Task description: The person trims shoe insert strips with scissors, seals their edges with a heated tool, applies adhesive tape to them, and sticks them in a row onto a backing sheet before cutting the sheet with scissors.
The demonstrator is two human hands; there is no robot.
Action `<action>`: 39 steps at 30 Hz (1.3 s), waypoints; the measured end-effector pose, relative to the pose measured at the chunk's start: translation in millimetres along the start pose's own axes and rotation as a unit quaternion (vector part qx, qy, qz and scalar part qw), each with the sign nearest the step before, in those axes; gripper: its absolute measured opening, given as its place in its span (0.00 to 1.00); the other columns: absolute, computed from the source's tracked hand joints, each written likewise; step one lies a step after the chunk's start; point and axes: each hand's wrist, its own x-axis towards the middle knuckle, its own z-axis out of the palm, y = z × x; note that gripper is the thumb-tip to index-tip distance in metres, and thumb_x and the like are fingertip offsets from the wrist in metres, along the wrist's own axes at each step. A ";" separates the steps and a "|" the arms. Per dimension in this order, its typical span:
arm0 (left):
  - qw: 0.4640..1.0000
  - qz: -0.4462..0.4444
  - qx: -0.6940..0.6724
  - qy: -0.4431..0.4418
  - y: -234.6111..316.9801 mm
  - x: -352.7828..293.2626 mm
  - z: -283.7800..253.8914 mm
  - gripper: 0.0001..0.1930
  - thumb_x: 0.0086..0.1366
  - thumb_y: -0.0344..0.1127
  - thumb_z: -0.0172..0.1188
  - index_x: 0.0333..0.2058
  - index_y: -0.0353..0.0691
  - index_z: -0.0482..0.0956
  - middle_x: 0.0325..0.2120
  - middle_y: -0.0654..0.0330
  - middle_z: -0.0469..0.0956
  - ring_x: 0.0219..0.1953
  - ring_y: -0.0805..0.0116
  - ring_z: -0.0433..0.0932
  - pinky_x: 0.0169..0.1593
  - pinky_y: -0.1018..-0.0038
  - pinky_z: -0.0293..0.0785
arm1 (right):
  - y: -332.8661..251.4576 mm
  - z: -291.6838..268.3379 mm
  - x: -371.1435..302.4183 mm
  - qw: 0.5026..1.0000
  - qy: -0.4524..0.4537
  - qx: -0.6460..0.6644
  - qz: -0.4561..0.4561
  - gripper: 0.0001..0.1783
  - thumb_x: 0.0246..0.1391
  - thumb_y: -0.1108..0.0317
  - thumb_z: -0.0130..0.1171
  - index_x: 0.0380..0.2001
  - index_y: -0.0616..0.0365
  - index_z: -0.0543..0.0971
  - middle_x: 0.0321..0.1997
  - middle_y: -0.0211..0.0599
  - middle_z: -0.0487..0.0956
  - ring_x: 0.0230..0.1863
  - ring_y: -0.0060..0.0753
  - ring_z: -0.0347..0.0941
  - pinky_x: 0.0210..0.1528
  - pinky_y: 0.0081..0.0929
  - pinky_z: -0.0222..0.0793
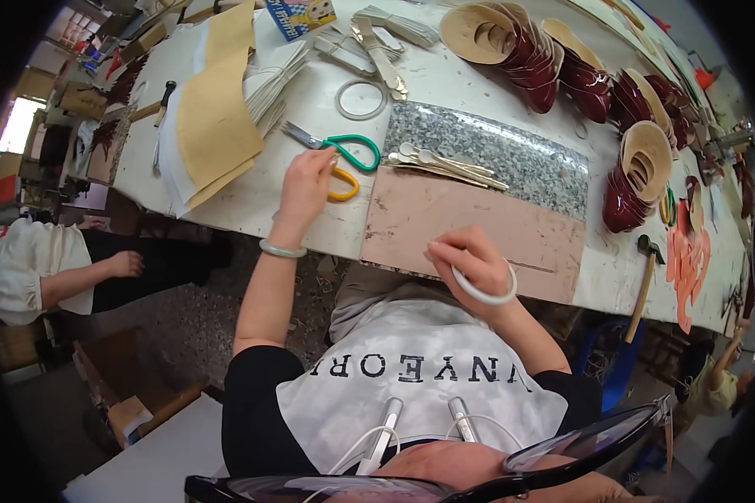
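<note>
L hand is at scissors, by its fingertips; can't tell if clamped. R hand curled, contents unclear. Prob. best: grip both loops, blades away.

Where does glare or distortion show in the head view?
In the head view, glare brightens the speckled slab along its far edge; head view, far left: a bright opening is washed out; head view, outer parts: the table looks bowed toward the rim.
</note>
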 end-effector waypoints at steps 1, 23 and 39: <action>1.000 0.003 -0.004 -0.002 5.3 3.0 0.3 0.12 0.65 0.32 0.61 0.46 0.40 0.84 0.33 0.57 0.80 0.36 0.61 0.77 0.40 0.68 0.73 | 7.3 2.8 -8.8 0.999 -0.003 0.001 0.054 0.13 0.44 0.83 0.68 0.36 0.63 0.83 0.35 0.40 0.79 0.31 0.37 0.75 0.32 0.29 0.70; 0.942 -0.040 -0.184 -0.277 138.5 -15.5 30.8 0.05 0.55 0.33 0.69 0.32 0.46 0.85 0.30 0.66 0.80 0.43 0.65 0.73 0.47 0.66 0.63 | 9.6 -62.0 -11.2 0.947 -0.071 0.132 0.285 0.22 0.60 0.77 0.53 0.57 0.52 0.77 0.39 0.37 0.69 0.40 0.30 0.69 0.42 0.27 0.67; 0.985 0.075 -0.063 -0.139 140.6 -44.4 42.0 0.07 0.57 0.29 0.64 0.35 0.47 0.85 0.34 0.67 0.78 0.45 0.61 0.69 0.51 0.64 0.61 | 36.8 -15.5 -18.8 0.902 -0.134 0.015 0.410 0.20 0.55 0.66 0.61 0.50 0.59 0.76 0.35 0.42 0.83 0.37 0.38 0.82 0.40 0.33 0.76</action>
